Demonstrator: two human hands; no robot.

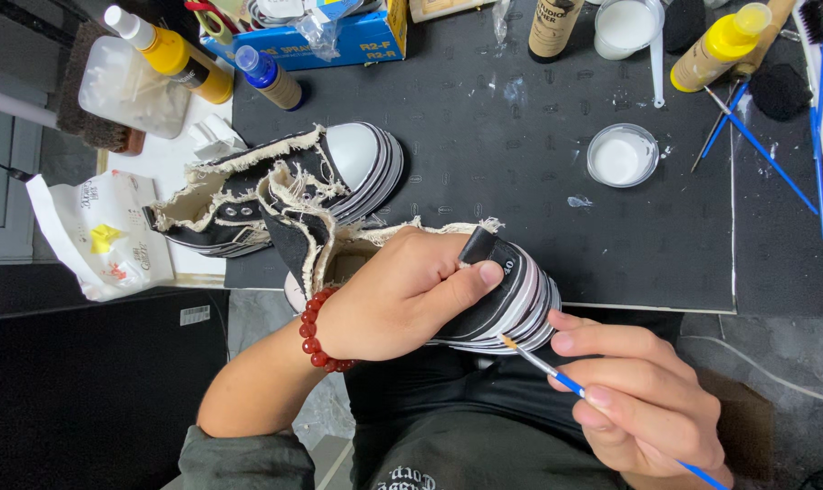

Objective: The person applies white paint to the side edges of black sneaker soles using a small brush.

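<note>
Two frayed black sneakers dominate my dark bench (611, 236): one sneaker (284, 186) lies on its side by the far-left edge, the other sneaker (507, 295) is clamped in my left hand (402, 295) at the near edge. My right hand (643, 404) pinches a thin blue paintbrush (556, 374), its tip touching the striped sole. A small cup of white paint (622, 155) sits well apart.
</note>
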